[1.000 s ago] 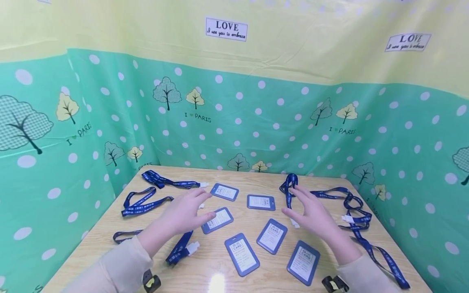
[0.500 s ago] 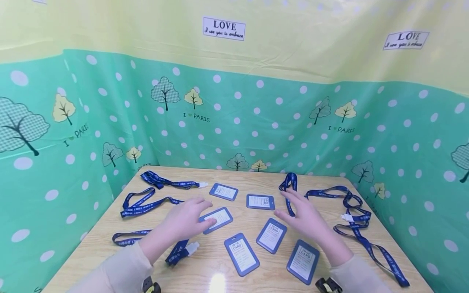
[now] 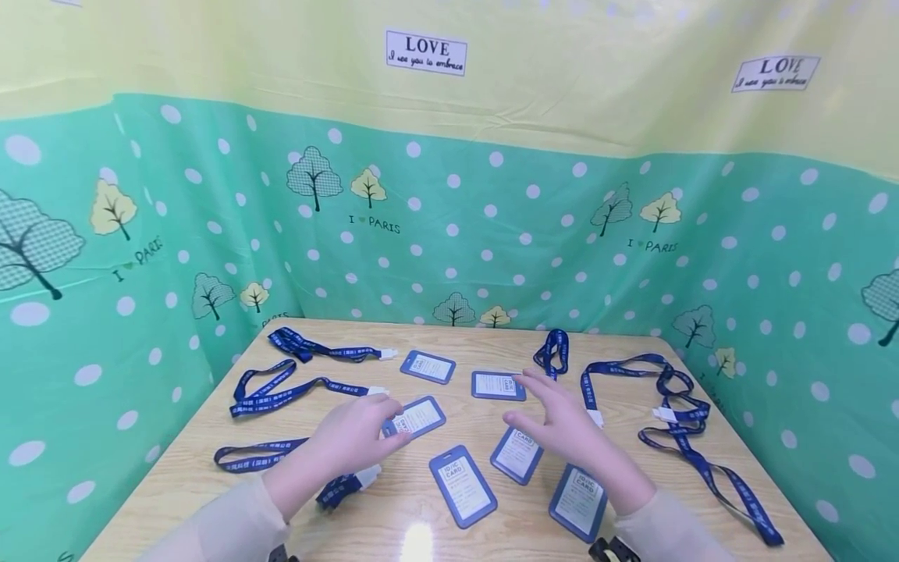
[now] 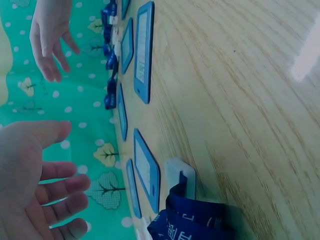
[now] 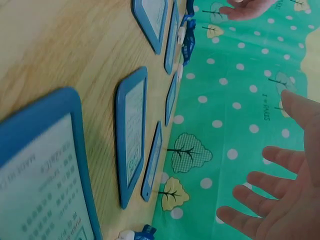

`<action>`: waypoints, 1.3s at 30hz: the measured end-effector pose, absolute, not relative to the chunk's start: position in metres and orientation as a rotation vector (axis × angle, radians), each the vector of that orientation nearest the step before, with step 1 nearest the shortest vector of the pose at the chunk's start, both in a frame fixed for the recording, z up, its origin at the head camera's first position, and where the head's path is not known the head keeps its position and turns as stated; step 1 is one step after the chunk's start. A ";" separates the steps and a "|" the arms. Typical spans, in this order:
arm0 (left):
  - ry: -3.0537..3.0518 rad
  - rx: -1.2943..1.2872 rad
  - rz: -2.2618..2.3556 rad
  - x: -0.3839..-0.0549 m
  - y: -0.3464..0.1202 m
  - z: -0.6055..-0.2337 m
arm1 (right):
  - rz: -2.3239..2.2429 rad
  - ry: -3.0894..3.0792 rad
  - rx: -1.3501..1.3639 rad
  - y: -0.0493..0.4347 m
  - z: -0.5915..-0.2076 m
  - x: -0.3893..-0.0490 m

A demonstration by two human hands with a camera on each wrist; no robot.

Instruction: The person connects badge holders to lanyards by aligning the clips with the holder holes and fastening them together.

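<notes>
The wrist views show what the head view leaves unclear: the left hand [image 3: 353, 431] and right hand [image 3: 570, 428] hang above the counter [image 3: 523, 524], apart from the cards [image 3: 463, 490] they overlap in the head view. That view alone takes in all six cards, spread across the lower middle of the frame, with blue lanyards [image 3: 354, 353] toward lower left and lower right. The cards read "ID/IC CARD"; the lanyards' white print is too small to read surely. The curtain [image 3: 520, 250] carries "LOVE", "I see you to embrace" and "PARIS". Both hands are empty, fingers loosely spread, thumbs held away.
</notes>
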State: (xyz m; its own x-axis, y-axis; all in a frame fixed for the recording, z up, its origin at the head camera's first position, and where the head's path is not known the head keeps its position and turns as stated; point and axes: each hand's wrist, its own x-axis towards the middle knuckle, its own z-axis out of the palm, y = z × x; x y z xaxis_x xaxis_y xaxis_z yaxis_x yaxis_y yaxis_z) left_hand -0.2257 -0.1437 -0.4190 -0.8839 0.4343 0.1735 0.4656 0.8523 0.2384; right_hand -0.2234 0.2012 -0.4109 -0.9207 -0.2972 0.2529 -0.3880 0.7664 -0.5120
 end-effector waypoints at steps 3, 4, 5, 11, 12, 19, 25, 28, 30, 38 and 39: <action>-2.922 -0.703 -0.417 -0.225 -0.145 -0.420 | 0.864 -2.822 0.549 0.196 -0.411 -0.223; -2.926 -0.702 -0.417 -0.224 -0.146 -0.420 | 0.865 -2.832 0.549 0.194 -0.411 -0.222; -2.932 -0.701 -0.416 -0.224 -0.146 -0.421 | 0.874 -2.840 0.554 0.193 -0.411 -0.222; -2.969 -0.726 -0.450 -0.219 -0.151 -0.424 | 1.004 -2.837 0.617 0.184 -0.413 -0.223; -2.976 -0.729 -0.459 -0.218 -0.152 -0.424 | 1.035 -2.830 0.632 0.183 -0.414 -0.224; -3.064 -0.711 -0.484 -0.215 -0.155 -0.431 | 1.241 -2.801 0.673 0.174 -0.421 -0.225; -3.123 -0.656 -0.531 -0.211 -0.160 -0.434 | 1.339 -2.811 0.707 0.166 -0.429 -0.226; -3.149 -0.649 -0.551 -0.209 -0.162 -0.435 | 1.367 -2.815 0.721 0.163 -0.432 -0.227; -3.163 -0.646 -0.556 -0.207 -0.163 -0.436 | 1.400 -2.814 0.735 0.161 -0.433 -0.227; -3.192 -0.650 -0.498 -0.204 -0.170 -0.438 | 1.454 -2.832 0.793 0.151 -0.436 -0.226; -3.197 -0.648 -0.499 -0.204 -0.170 -0.439 | 1.462 -2.835 0.790 0.149 -0.437 -0.226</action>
